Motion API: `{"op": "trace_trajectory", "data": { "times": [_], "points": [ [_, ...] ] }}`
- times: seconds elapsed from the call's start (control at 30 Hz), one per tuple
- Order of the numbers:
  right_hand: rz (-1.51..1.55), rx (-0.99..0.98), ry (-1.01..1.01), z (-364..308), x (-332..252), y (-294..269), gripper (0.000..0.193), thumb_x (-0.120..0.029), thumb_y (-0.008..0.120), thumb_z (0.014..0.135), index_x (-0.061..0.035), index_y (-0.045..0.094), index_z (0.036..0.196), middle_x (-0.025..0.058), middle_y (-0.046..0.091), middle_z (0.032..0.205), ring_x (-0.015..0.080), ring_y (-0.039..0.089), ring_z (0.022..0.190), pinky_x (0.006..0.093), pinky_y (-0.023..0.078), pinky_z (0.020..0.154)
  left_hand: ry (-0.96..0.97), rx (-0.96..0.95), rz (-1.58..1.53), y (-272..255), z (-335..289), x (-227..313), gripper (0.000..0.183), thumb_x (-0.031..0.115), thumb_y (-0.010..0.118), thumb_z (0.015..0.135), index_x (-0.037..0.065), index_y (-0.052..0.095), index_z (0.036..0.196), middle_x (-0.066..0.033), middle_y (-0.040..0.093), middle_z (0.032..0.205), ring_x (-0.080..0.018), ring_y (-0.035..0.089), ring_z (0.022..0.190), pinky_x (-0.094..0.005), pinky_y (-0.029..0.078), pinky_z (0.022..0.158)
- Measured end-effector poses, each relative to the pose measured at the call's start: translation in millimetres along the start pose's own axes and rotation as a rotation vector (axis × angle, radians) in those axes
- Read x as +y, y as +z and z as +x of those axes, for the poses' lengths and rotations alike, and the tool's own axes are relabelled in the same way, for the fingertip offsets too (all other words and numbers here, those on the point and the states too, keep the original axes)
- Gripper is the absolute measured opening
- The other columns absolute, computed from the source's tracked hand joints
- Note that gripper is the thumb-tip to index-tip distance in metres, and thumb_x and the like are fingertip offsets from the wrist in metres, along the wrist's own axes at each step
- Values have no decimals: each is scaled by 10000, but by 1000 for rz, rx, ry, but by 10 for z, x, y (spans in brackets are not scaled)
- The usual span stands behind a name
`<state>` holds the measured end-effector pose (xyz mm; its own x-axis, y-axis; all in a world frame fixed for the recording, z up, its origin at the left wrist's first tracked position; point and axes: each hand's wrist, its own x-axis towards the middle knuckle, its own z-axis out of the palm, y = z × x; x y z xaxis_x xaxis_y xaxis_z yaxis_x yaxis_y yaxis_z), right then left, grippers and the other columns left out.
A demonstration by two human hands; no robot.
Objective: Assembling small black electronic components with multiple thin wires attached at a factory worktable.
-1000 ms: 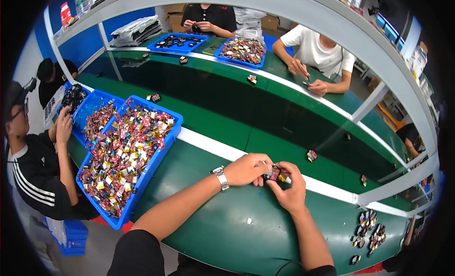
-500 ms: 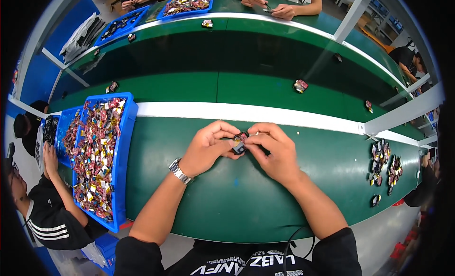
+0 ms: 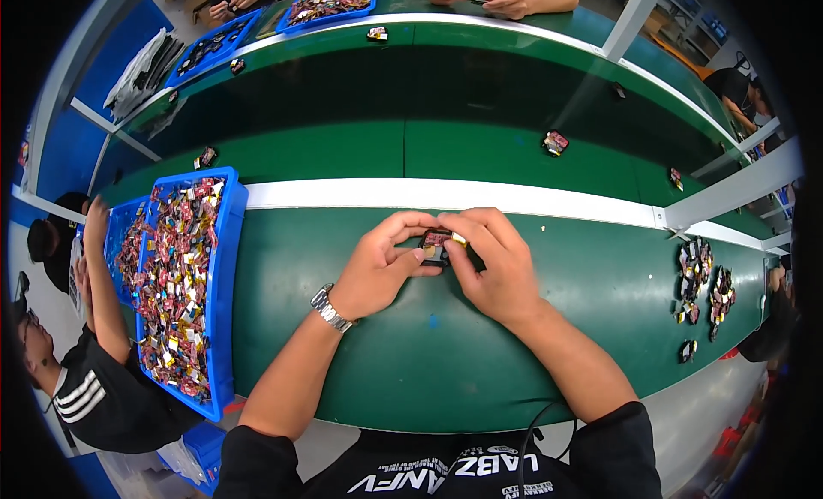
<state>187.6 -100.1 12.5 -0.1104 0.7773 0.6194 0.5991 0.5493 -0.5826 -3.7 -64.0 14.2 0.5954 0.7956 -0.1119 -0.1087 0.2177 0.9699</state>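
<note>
Above the green bench, a small black-cased electronic module with a reddish circuit board showing sits between my hands. My left hand, with a metal watch on its wrist, closes thumb and fingers around the module's left side. At its right edge, my right hand pinches a small white-and-yellow piece between thumb and fingers. Whether that piece is joined to the module I cannot tell, since the fingertips cover the joint.
At left, a blue tray is heaped with red, white and yellow small parts. Several finished-looking black modules lie grouped at the bench's right. Beyond the white rail, a green belt carries a module. A co-worker reaches at left.
My right fingers have shifted on the module, and the white-and-yellow piece now shows at its right edge. The module appears more level. The left co-worker's arm has risen toward the trays.
</note>
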Motion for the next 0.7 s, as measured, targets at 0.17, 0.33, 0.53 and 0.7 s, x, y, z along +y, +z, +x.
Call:
{"op": "trace_trajectory", "data": {
  "times": [0.17,0.33,0.53,0.7],
  "points": [
    [100,-88,83,-48,7,8,323,9,731,787,-59,677,1098,89,600,1054,221,657,858,339,550,689,83,-54,-93,-48,7,-89,361,-62,462,982,4,410,1333,-161,536,1361,-204,590,1205,-376,542,1008],
    [-30,-65,-32,-22,33,-15,309,14,732,770,-58,682,1066,76,608,996,234,639,865,344,544,705,63,-58,-125,-47,13,-86,376,-24,515,983,7,411,1343,-180,525,1385,-222,601,1196,-412,535,1017],
    [-106,-66,-7,28,-54,18,220,-24,747,759,-58,660,958,65,605,967,262,594,872,363,512,752,44,-47,-74,-52,15,-108,407,10,534,993,-14,415,1381,-165,536,1378,-212,608,1186,-391,536,1014],
    [-88,-109,-4,28,-12,-2,205,-11,739,746,-56,625,909,64,599,945,267,575,861,367,503,753,45,-61,-58,-48,18,-96,396,32,552,996,-21,423,1366,-162,539,1376,-216,609,1187,-389,539,1008]
  ]
}}
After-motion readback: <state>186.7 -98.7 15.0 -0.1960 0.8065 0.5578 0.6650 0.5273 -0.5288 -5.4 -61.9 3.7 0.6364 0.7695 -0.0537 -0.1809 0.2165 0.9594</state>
